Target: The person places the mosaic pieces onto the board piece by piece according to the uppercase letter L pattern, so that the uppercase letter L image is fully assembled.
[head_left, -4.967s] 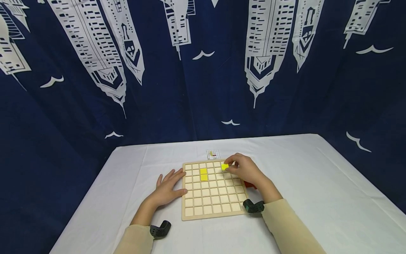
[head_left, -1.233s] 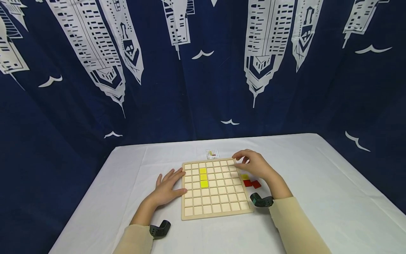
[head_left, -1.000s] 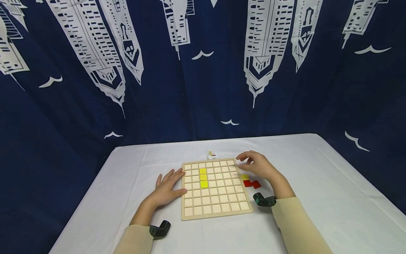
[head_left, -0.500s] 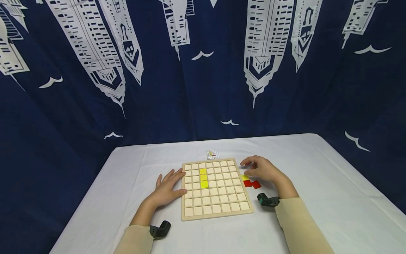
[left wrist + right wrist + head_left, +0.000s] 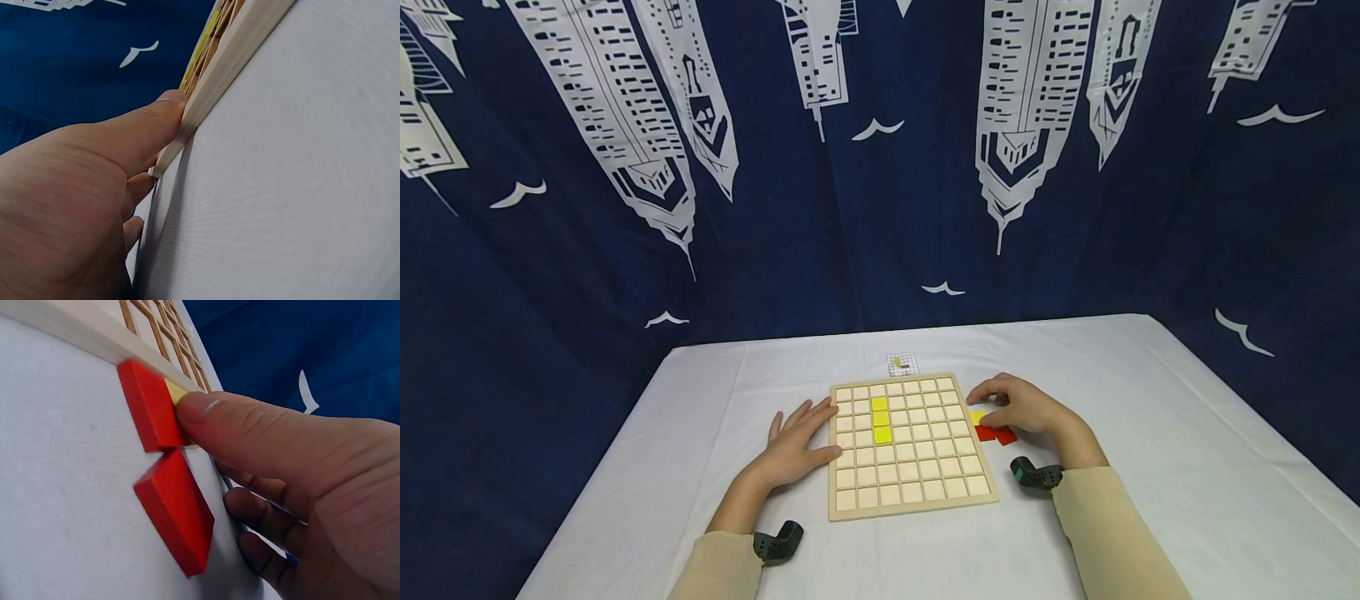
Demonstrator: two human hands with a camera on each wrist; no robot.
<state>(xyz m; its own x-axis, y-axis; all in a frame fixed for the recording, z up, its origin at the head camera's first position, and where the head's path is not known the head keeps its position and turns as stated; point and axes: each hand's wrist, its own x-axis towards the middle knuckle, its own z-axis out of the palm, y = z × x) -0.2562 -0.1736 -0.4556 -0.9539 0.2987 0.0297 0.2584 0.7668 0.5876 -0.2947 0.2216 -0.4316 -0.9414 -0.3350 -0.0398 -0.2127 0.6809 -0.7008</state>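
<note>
A square wooden grid board [image 5: 925, 467] lies on the table, with three yellow tiles [image 5: 882, 435] in one column at its upper left. My left hand [image 5: 792, 450] rests along the board's left edge, fingers spread and thumb on the rim. Just right of the board, my right hand [image 5: 1026, 407] has thumb and index finger at opposite sides of a loose yellow tile [image 5: 977, 416]. In the right wrist view the thumb covers much of that yellow tile [image 5: 175, 392]. Beside it lie two red tiles [image 5: 178, 512], their corners meeting.
A small printed grid card [image 5: 902, 364] with coloured squares lies behind the board. White cloth covers the table [image 5: 1150, 417]. A dark blue curtain [image 5: 850, 208] with white buildings and birds hangs behind it.
The yellow tile that my right hand carried five seconds ago now sits third in the column. That hand has since moved right and down to the loose tiles. My left hand stays put.
</note>
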